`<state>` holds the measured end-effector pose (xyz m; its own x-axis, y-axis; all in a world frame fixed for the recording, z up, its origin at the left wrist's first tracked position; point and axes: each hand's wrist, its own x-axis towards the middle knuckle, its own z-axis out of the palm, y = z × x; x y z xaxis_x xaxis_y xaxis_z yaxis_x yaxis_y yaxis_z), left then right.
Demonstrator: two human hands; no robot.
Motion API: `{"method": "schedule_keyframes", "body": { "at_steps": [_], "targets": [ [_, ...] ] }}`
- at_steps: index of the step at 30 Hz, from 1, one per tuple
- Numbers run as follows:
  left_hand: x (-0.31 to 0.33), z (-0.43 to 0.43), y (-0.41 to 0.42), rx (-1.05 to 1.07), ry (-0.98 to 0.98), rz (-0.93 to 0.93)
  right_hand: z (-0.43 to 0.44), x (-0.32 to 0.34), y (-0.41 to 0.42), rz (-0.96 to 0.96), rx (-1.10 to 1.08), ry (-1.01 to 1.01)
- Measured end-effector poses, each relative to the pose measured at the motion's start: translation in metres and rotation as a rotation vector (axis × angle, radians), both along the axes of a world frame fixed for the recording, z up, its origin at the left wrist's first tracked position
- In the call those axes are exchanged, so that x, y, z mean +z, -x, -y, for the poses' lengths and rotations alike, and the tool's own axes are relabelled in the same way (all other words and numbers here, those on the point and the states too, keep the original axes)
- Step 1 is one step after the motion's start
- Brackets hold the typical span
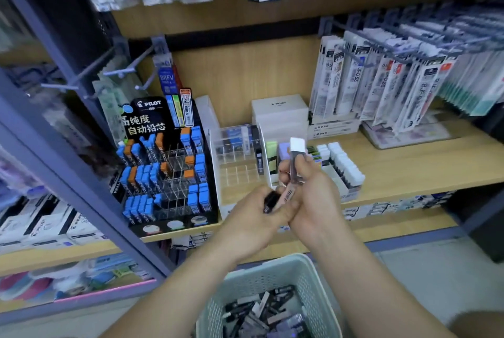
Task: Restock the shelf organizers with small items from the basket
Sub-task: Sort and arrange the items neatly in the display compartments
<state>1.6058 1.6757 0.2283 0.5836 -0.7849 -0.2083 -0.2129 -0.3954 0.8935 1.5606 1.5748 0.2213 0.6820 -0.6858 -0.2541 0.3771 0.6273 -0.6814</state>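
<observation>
My right hand pinches a slim lead case with a white cap, holding it upright in front of the shelf. My left hand grips a small bunch of lead cases, one black and one pinkish with a barcode. Both hands touch each other just above the pale green basket, which holds several more cases. Behind the hands stands a clear acrylic organizer, mostly bare compartments with a few cases at its back.
A black Pilot display with blue and orange lead cases stands at the left. A white tray of white-capped cases sits right of the hands. White boxes stand behind; packs on metal hooks hang above right. A grey shelf post runs diagonally at left.
</observation>
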Motion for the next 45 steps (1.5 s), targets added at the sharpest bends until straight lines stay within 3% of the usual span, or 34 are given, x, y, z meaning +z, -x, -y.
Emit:
{"method": "schedule_keyframes", "body": {
  "at_steps": [4,7,10,14,19,25,29,31,34,35,37,39,45],
  "targets": [
    [0.017,0.013,-0.016,-0.070,0.077,0.098,0.021,0.020,-0.002,-0.005,0.063,0.072],
    [0.025,0.018,-0.025,-0.031,0.141,-0.057,0.050,0.031,0.001,-0.097,0.124,0.183],
    [0.024,0.027,-0.030,0.068,0.199,-0.165,0.063,0.035,0.004,-0.107,0.228,0.146],
    [0.016,0.049,-0.026,0.183,0.236,0.097,0.035,0.018,-0.005,-0.073,0.356,0.022],
    [0.008,0.067,-0.015,0.371,0.356,0.371,0.009,0.005,-0.019,0.051,0.223,-0.155],
    [0.002,0.074,-0.026,0.335,0.076,0.682,0.012,0.008,-0.023,0.091,0.232,-0.161],
    [0.001,0.072,-0.032,0.295,-0.065,0.763,0.019,0.009,-0.022,0.030,0.238,-0.098],
    [0.004,0.071,-0.035,0.229,-0.077,0.650,0.023,0.009,-0.021,-0.020,0.251,-0.060],
    [0.017,0.073,-0.032,0.218,0.216,-0.074,0.027,0.013,-0.016,-0.117,0.263,-0.002],
    [0.020,0.073,-0.033,0.235,0.281,-0.259,0.028,0.016,-0.014,-0.129,0.273,0.007],
    [0.023,0.070,-0.036,0.257,0.373,-0.460,0.033,0.020,-0.009,-0.106,0.306,-0.005],
    [0.023,0.069,-0.038,0.259,0.456,-0.555,0.036,0.022,-0.005,-0.073,0.358,-0.010],
    [0.020,0.067,-0.032,0.292,0.521,-0.518,0.041,0.023,0.002,-0.111,0.430,0.050]
  ]
}}
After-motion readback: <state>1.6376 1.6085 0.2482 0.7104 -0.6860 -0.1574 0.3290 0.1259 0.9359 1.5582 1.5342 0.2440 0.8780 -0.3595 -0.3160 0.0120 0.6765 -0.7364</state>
